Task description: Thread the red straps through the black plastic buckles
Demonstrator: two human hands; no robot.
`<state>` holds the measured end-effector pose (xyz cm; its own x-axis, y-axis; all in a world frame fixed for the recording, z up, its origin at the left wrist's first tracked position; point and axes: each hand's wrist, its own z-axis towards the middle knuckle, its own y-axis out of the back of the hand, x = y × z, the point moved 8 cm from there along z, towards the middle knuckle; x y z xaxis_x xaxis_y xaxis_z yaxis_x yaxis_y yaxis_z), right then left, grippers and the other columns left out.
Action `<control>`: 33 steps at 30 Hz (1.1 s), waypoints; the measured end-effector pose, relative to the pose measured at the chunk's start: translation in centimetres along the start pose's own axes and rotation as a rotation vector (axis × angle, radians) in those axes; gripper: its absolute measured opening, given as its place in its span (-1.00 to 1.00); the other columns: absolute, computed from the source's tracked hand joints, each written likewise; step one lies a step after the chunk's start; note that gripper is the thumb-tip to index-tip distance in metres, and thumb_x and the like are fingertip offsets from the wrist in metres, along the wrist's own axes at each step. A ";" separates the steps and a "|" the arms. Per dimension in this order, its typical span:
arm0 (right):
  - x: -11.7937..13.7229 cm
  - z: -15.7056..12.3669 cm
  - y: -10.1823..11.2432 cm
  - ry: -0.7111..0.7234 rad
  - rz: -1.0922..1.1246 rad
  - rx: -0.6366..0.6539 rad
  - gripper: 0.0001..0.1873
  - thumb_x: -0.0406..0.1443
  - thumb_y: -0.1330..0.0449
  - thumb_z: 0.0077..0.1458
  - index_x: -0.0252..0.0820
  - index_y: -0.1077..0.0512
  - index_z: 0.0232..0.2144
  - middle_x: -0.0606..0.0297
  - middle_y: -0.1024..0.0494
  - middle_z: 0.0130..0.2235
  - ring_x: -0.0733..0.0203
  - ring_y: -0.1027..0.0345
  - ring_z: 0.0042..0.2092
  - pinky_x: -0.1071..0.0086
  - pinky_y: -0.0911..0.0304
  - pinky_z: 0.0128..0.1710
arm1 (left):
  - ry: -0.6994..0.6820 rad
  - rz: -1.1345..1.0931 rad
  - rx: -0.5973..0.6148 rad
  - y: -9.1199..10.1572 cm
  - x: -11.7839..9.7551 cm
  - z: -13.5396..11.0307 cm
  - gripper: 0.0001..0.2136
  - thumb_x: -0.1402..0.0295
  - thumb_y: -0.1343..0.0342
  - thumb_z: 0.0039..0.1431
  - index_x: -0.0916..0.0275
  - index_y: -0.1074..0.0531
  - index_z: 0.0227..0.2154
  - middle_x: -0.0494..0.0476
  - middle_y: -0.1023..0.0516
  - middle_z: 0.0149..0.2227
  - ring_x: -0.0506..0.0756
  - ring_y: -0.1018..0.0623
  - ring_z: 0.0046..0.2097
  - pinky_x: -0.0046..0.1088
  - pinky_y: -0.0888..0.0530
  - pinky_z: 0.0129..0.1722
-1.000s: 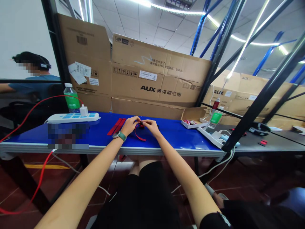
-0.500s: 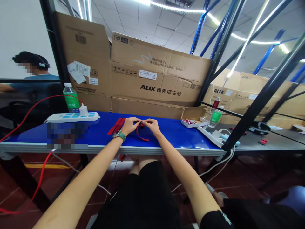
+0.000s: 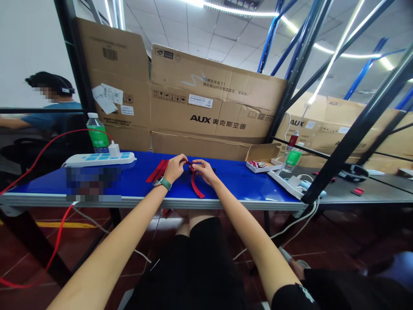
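Note:
Just above the blue tabletop [image 3: 232, 186], both hands pinch one red strap [image 3: 196, 187]. My left hand [image 3: 176, 168], with a watch [image 3: 163, 182] on its wrist, grips it from the left. My right hand [image 3: 204, 170] holds it from the right, fingers bent close to the left fingertips. The strap's free end hangs down below the hands and curves to the right, its tip near the table's front edge. A small dark part shows at the fingertips, too small to make out. Flat red straps [image 3: 158, 171] lie to the left of my left hand.
A white power strip [image 3: 100, 159] and a green-labelled bottle [image 3: 97, 134] stand on the left. An open small box [image 3: 258, 167] with red and white items sits at the right, beside another power strip [image 3: 284, 186]. Cardboard [image 3: 216, 94] walls the back. A person [image 3: 53, 101] sits at far left.
The strap's hanging end has swung rightward and hangs straighter and lower. My right fingers have spread and shifted slightly along the strap, and my left hand has tilted upward.

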<state>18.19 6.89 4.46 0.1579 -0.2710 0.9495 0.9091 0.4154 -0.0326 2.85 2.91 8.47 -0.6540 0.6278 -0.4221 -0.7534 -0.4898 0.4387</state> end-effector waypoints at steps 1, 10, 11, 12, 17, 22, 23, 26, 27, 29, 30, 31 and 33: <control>0.0 0.1 0.1 0.010 -0.013 -0.007 -0.45 -0.07 -0.45 -0.11 -0.16 -0.45 -0.09 0.21 -0.67 -0.24 0.14 -0.56 -0.20 0.36 -0.43 -0.24 | -0.005 -0.002 -0.004 0.0 0.1 0.0 -0.84 0.49 0.00 0.22 0.18 -0.48 -0.28 0.12 -0.61 -0.28 0.13 -0.57 -0.21 -0.39 -0.46 -0.14; -1.0 1.8 0.7 0.107 -0.182 0.029 -0.60 -0.10 -0.37 -0.01 -0.21 -0.53 -0.16 0.27 -0.63 -0.28 0.21 -0.49 -0.26 0.38 -0.37 -0.20 | -0.050 -0.013 -0.001 -0.1 0.5 0.0 -0.83 0.55 0.04 0.20 0.19 -0.42 -0.32 0.10 -0.51 -0.30 0.10 -0.50 -0.29 -0.39 -0.43 -0.19; -1.0 1.7 0.7 0.118 -0.239 0.031 -0.60 -0.09 -0.36 0.01 -0.20 -0.54 -0.15 0.27 -0.63 -0.27 0.22 -0.48 -0.27 0.38 -0.36 -0.21 | -0.057 -0.018 -0.004 0.0 0.6 0.0 -0.84 0.55 0.02 0.17 0.20 -0.42 -0.33 0.10 -0.51 -0.29 0.10 -0.51 -0.28 -0.38 -0.43 -0.18; -1.0 1.6 0.7 0.133 -0.305 0.031 -0.60 -0.10 -0.36 0.02 -0.20 -0.54 -0.13 0.27 -0.63 -0.26 0.23 -0.47 -0.28 0.38 -0.37 -0.21 | -0.066 -0.025 -0.008 0.2 0.7 0.0 -0.84 0.56 0.01 0.14 0.20 -0.43 -0.35 0.11 -0.51 -0.29 0.10 -0.51 -0.27 -0.37 -0.43 -0.16; -0.4 0.5 -1.0 0.214 -0.612 0.140 -0.52 -0.16 -0.41 0.01 -0.16 -0.52 -0.02 0.23 -0.64 -0.17 0.16 -0.53 -0.16 0.30 -0.37 -0.04 | -0.114 -0.068 0.017 0.6 -0.1 -0.1 -0.80 0.57 0.03 0.08 0.23 -0.47 -0.37 0.12 -0.54 -0.28 0.11 -0.51 -0.23 -0.35 -0.44 -0.13; 2.7 0.2 2.3 0.301 -0.848 -0.170 -0.72 -0.25 -0.12 0.30 -0.13 -0.52 -0.01 0.20 -0.63 -0.03 0.17 -0.49 0.02 0.32 -0.30 0.10 | -0.221 -0.092 0.286 -1.8 -1.9 -0.9 -0.87 0.36 -0.09 0.24 0.21 -0.54 -0.28 0.12 -0.55 -0.24 0.10 -0.51 -0.22 -0.35 -0.43 -0.10; 3.1 0.1 4.2 0.250 -0.914 -0.303 -0.69 -0.32 -0.05 0.32 -0.15 -0.51 0.00 0.19 -0.63 -0.04 0.18 -0.49 0.02 0.34 -0.30 0.10 | -0.234 -0.100 0.345 -2.4 -2.0 -1.1 -0.86 0.30 -0.13 0.24 0.20 -0.56 -0.26 0.12 -0.55 -0.21 0.10 -0.52 -0.20 -0.36 -0.43 -0.10; 2.8 -0.2 8.8 -0.027 -1.134 -0.458 -0.60 -0.45 -0.01 0.25 -0.13 -0.54 0.01 0.15 -0.60 0.01 0.13 -0.46 0.05 0.32 -0.31 0.08 | -0.257 -0.112 0.516 -4.0 -1.8 -1.9 -0.80 0.16 -0.23 0.19 0.18 -0.61 -0.32 0.14 -0.56 -0.17 0.10 -0.54 -0.17 -0.38 -0.43 -0.09; 2.3 -0.3 9.9 -0.122 -1.204 -0.446 -0.62 -0.43 -0.03 0.25 -0.10 -0.56 -0.02 0.13 -0.58 0.04 0.08 -0.45 0.08 0.26 -0.32 0.07 | -0.255 -0.099 0.548 -4.3 -1.6 -2.1 -0.78 0.13 -0.25 0.17 0.18 -0.61 -0.36 0.14 -0.56 -0.18 0.10 -0.54 -0.17 -0.39 -0.43 -0.10; 1.4 -0.5 11.3 -0.251 -1.323 -0.405 -0.66 -0.39 -0.11 0.24 -0.06 -0.58 -0.03 0.10 -0.55 0.09 -0.04 -0.40 0.13 0.16 -0.32 0.07 | -0.243 -0.035 0.560 -4.3 -1.3 -2.1 -0.77 0.14 -0.26 0.14 0.21 -0.58 -0.42 0.15 -0.56 -0.20 0.10 -0.53 -0.19 -0.39 -0.42 -0.14; 1.1 -0.6 11.6 -0.287 -1.365 -0.380 -0.66 -0.37 -0.15 0.22 -0.03 -0.58 -0.02 0.10 -0.53 0.11 -0.08 -0.38 0.14 0.13 -0.31 0.07 | -0.239 0.013 0.550 -4.2 -1.2 -2.1 -0.79 0.17 -0.25 0.14 0.21 -0.56 -0.43 0.14 -0.56 -0.21 0.11 -0.53 -0.20 -0.39 -0.41 -0.15; 0.8 -0.7 11.7 -0.304 -1.398 -0.360 -0.66 -0.36 -0.19 0.20 -0.01 -0.57 0.00 0.10 -0.53 0.12 -0.10 -0.37 0.15 0.11 -0.31 0.08 | -0.238 0.066 0.538 -4.0 -1.3 -2.1 -0.83 0.21 -0.23 0.14 0.21 -0.55 -0.42 0.14 -0.56 -0.22 0.11 -0.53 -0.21 -0.38 -0.39 -0.16; 0.6 -0.8 11.5 -0.299 -1.447 -0.338 -0.67 -0.33 -0.24 0.18 0.00 -0.57 -0.01 0.11 -0.53 0.11 -0.10 -0.34 0.16 0.11 -0.30 0.07 | -0.255 0.156 0.536 -3.9 -1.6 -2.2 -0.88 0.30 -0.17 0.14 0.19 -0.56 -0.32 0.12 -0.58 -0.19 0.13 -0.53 -0.17 -0.36 -0.36 -0.13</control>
<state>29.05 10.80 4.44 -0.9661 -0.0606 0.2509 0.2579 -0.2702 0.9276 6.72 2.48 5.70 -0.6671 0.7303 -0.1467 -0.4673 -0.2570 0.8459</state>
